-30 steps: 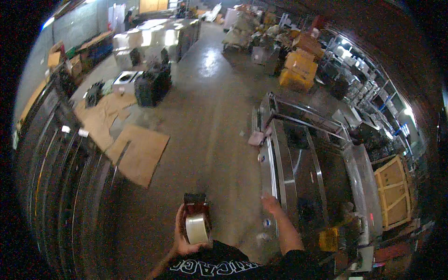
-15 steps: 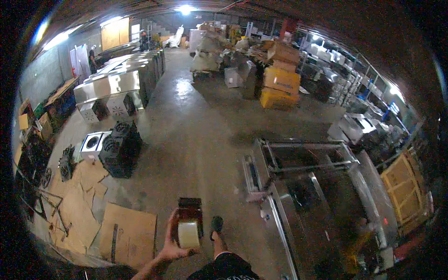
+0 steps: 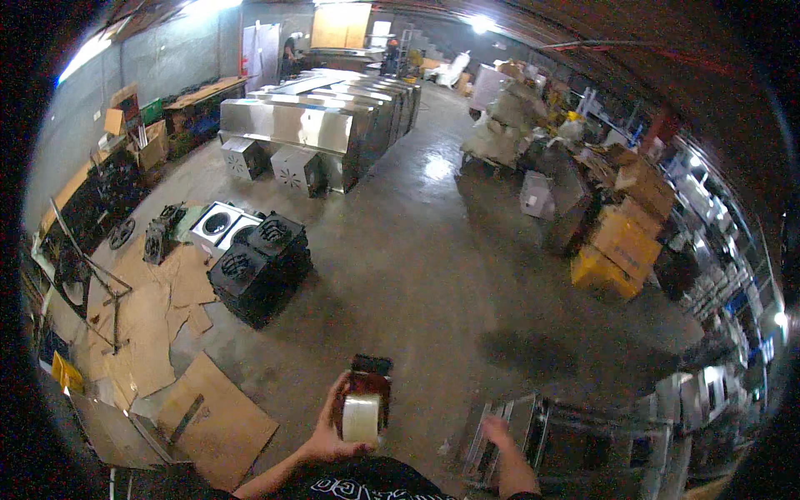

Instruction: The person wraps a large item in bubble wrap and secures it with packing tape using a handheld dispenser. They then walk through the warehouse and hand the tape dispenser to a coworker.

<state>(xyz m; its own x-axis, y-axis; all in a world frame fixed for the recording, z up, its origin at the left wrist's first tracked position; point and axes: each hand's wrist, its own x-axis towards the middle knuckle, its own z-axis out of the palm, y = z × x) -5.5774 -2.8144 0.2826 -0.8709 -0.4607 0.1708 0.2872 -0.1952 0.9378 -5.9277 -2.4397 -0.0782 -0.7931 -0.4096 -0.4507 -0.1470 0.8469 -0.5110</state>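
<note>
Head view: tape dispenser (image 3: 364,404) in left hand (image 3: 327,429)

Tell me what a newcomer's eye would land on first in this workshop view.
First, the tape dispenser with its pale roll, gripped in the left hand at the bottom centre, while the right hand hangs blurred and empty beside it. Next, the row of shiny steel cabinets at the upper middle, catching the light. Then the black burner units on the concrete floor to the left, among flattened cardboard sheets.
</note>
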